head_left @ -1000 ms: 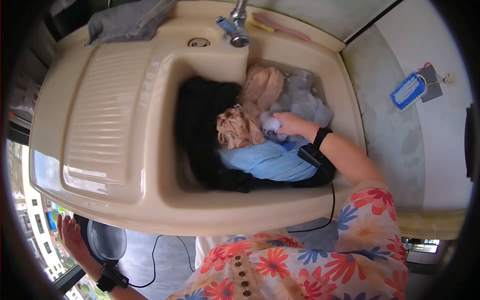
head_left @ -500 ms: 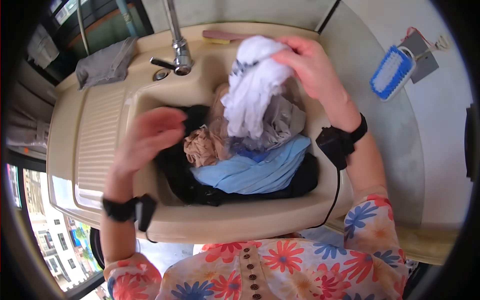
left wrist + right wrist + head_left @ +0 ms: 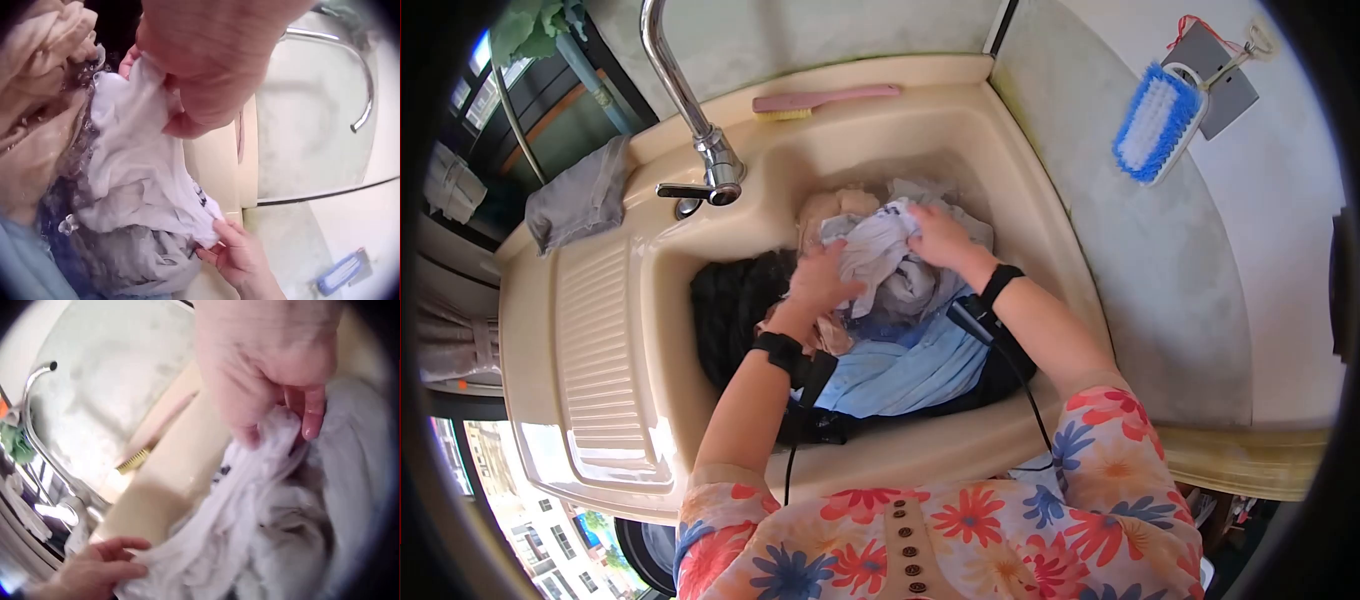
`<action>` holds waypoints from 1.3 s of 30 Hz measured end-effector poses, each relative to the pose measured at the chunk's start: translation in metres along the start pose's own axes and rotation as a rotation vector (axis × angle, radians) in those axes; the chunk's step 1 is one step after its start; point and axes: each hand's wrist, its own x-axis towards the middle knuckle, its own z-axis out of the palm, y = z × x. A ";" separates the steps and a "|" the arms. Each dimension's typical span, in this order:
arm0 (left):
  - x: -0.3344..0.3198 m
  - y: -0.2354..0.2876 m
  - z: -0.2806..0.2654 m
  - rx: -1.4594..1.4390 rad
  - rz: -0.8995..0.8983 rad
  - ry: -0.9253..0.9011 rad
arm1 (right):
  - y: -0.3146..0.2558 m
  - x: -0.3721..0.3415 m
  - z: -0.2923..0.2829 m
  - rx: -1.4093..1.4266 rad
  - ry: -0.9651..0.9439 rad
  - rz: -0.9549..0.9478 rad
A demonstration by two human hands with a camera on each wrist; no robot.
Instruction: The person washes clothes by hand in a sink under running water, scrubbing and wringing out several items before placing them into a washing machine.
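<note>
A wet white garment [image 3: 870, 245] with a dark print is stretched between both hands over the laundry in the sink [image 3: 1040, 240]. My left hand [image 3: 818, 280] pinches its left end between thumb and fingers. At the other end, beside the dark print, my right hand [image 3: 945, 240] grips the cloth, its fingertips curled round a fold [image 3: 278, 428]. Grey cloth [image 3: 144, 259] lies in the water under the white garment. Around it are beige cloth [image 3: 44, 75], light blue cloth [image 3: 900, 375] and black cloth [image 3: 735, 300].
A chrome faucet [image 3: 718, 165] stands at the sink's back left. On the back ledge rests a pink brush [image 3: 830, 98]. The ribbed washboard [image 3: 605, 370] is at the left, a grey cloth [image 3: 585, 195] behind it. A blue-and-white brush [image 3: 1155, 120] hangs on the right wall.
The right hand first lifted the white garment from the pile, then lowered it again. My left hand came in from outside the sink and took hold of the garment's left end.
</note>
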 end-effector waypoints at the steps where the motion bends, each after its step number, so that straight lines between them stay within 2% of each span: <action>1: -0.008 0.008 0.005 0.151 0.048 -0.084 | -0.004 -0.004 0.002 0.005 -0.001 0.007; 2: -0.011 0.016 0.002 0.159 0.015 -0.219 | -0.004 -0.003 0.004 -0.077 -0.142 0.000; 3: -0.008 0.013 0.006 0.165 0.022 -0.213 | -0.005 -0.002 0.004 -0.160 -0.278 -0.010; 5: 0.003 0.004 0.015 0.243 0.048 -0.333 | 0.005 0.007 0.019 -0.205 -0.267 -0.019; 7: 0.011 0.003 0.001 0.304 0.057 -0.341 | 0.015 0.015 0.031 -0.190 -0.317 -0.057; 9: 0.015 -0.005 -0.013 0.352 0.060 -0.357 | 0.018 0.015 0.006 -0.072 -0.263 -0.061; 11: 0.014 -0.018 -0.032 0.250 -0.002 -0.109 | 0.016 0.011 -0.027 0.037 -0.214 -0.069; 13: 0.006 -0.001 -0.070 0.248 0.034 -0.007 | 0.009 0.008 -0.053 0.272 -0.091 0.025; 15: 0.007 0.009 -0.098 0.066 0.158 0.129 | -0.007 0.006 -0.077 0.270 -0.056 0.013; 16: 0.006 0.015 -0.111 0.068 0.161 0.130 | -0.011 0.006 -0.086 0.265 -0.019 0.003; 17: 0.004 0.023 -0.126 0.010 0.218 0.227 | -0.010 0.008 -0.091 0.264 -0.016 0.002; 18: 0.003 0.030 -0.140 -0.048 0.274 0.324 | -0.009 0.012 -0.096 0.384 -0.001 -0.004; 19: 0.002 0.038 -0.152 -0.045 0.273 0.329 | -0.009 0.014 -0.100 0.504 0.012 -0.013; 20: 0.001 0.045 -0.164 -0.294 0.249 0.306 | -0.018 0.011 -0.113 0.646 -0.038 -0.020; 21: 0.001 0.052 -0.176 -0.542 0.223 0.280 | -0.027 0.009 -0.125 0.645 -0.039 -0.026; 22: -0.001 0.060 -0.187 -0.543 0.222 0.287 | -0.036 0.006 -0.135 0.821 -0.095 -0.068; 23: -0.004 0.069 -0.198 -0.733 0.248 0.281 | -0.042 0.005 -0.139 0.996 -0.154 -0.109; 24: -0.005 0.077 -0.205 -0.925 0.275 0.271 | -0.048 0.004 -0.133 0.994 -0.155 -0.112; 26: -0.005 0.090 -0.216 -0.981 0.306 0.322 | -0.064 -0.001 -0.105 1.430 -0.360 -0.108; 28: -0.003 0.096 -0.219 -1.048 0.338 0.379 | -0.076 -0.013 -0.074 1.501 -0.653 -0.057; 29: 0.002 0.088 -0.214 -1.042 0.337 0.384 | -0.078 -0.013 -0.065 1.503 -0.657 -0.063; 31: 0.014 0.064 -0.197 -0.852 0.227 0.347 | -0.078 -0.013 -0.050 0.907 -0.854 -0.230; 32: 0.009 0.060 -0.188 -0.787 0.139 0.358 | -0.069 -0.008 -0.046 0.908 -0.858 -0.229; 34: 0.004 0.041 -0.162 -0.391 0.021 0.379 | -0.033 0.013 -0.050 0.676 -0.430 -0.110; 35: 0.004 0.025 -0.139 -0.255 0.116 0.432 | -0.013 0.024 -0.053 0.633 -0.277 -0.023; 36: 0.003 0.013 -0.119 -0.041 0.117 0.337 | 0.005 0.032 -0.052 0.588 -0.126 0.060; 37: -0.002 0.008 -0.098 0.002 0.084 0.246 | 0.020 0.036 -0.043 0.584 -0.132 0.055; 38: -0.001 -0.008 -0.071 -0.080 0.134 0.170 | 0.036 0.042 -0.033 0.499 0.023 0.056; 39: 0.002 -0.013 -0.053 -0.001 0.129 0.002 | 0.044 0.046 -0.028 0.412 0.177 0.060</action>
